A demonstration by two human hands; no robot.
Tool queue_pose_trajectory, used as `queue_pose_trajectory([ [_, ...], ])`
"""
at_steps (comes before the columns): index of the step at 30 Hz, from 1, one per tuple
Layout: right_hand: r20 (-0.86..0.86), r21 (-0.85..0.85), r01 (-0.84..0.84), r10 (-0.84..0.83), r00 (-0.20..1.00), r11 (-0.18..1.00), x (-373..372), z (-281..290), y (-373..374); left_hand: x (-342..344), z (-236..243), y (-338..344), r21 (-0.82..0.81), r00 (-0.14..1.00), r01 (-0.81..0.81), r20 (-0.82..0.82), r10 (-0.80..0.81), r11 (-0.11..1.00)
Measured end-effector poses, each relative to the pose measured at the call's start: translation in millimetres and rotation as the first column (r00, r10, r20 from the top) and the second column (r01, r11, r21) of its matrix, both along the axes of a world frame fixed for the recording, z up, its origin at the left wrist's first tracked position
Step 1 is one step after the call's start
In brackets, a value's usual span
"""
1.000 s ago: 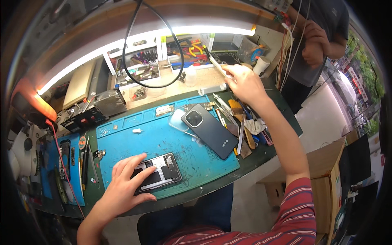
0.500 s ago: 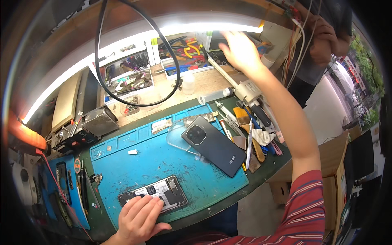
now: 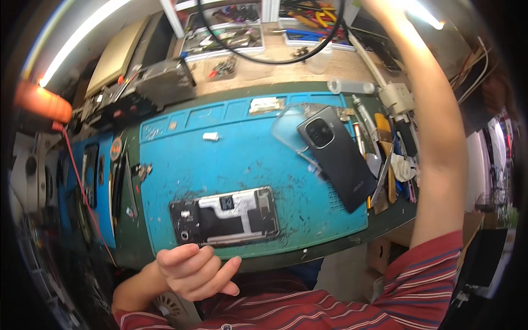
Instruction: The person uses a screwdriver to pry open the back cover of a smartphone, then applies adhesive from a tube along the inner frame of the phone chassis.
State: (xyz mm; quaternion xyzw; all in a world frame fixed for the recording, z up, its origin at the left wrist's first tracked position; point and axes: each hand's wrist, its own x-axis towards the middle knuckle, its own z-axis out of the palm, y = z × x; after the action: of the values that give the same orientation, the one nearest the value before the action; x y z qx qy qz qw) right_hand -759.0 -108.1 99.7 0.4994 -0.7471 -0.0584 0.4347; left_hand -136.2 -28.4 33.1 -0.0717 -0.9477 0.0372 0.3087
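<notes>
My left hand [image 3: 199, 270] hovers just off the front edge of the blue work mat [image 3: 225, 165], its fingers loosely bent and nothing in them. Just beyond it lies an opened phone [image 3: 224, 215], back cover off, showing black and silver inner parts. To the right, a dark phone [image 3: 342, 159] with a round camera block rests partly over a clear phone case [image 3: 287, 127]. My right arm stretches far up along the right side. At the upper edge my right hand [image 3: 385, 10] is cut off and washed out by light, its fingers hidden.
Trays of tools [image 3: 234, 37] stand at the back behind a hanging black cable loop [image 3: 264, 59]. Brushes, a caliper [image 3: 393, 99] and tweezers [image 3: 381, 179] crowd the mat's right side. An orange lamp or tool [image 3: 47, 103] and a metal box [image 3: 166, 82] stand left.
My left hand has drawn back off the opened phone toward me. My right hand has gone up to the picture's edge. The whole view has tilted down and shifted.
</notes>
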Motion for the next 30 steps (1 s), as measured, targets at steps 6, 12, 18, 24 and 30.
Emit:
queue_pose_trajectory([
  [6,0.021,-0.185,-0.255,0.263,0.964,0.949,75,6,138,-19,3,32,0.189,0.982,0.088,-0.184,-0.053,0.978],
  [12,0.797,-0.598,0.093,0.603,-0.038,0.796,208,-14,331,-37,-11,78,0.680,0.992,0.121,-0.103,-0.069,0.723],
  [18,0.661,-0.639,-0.148,0.440,-0.608,0.755,370,-50,366,-62,-31,126,0.874,0.981,0.184,-0.137,-0.134,0.449],
  [24,0.555,-0.632,-0.019,0.436,-0.709,0.775,405,-74,359,-33,-41,132,0.880,0.960,0.275,-0.270,-0.069,0.386],
  [30,0.500,-0.639,-0.003,0.413,-0.761,0.769,426,-70,358,-29,-56,120,0.705,0.927,0.279,-0.375,0.010,0.652],
])
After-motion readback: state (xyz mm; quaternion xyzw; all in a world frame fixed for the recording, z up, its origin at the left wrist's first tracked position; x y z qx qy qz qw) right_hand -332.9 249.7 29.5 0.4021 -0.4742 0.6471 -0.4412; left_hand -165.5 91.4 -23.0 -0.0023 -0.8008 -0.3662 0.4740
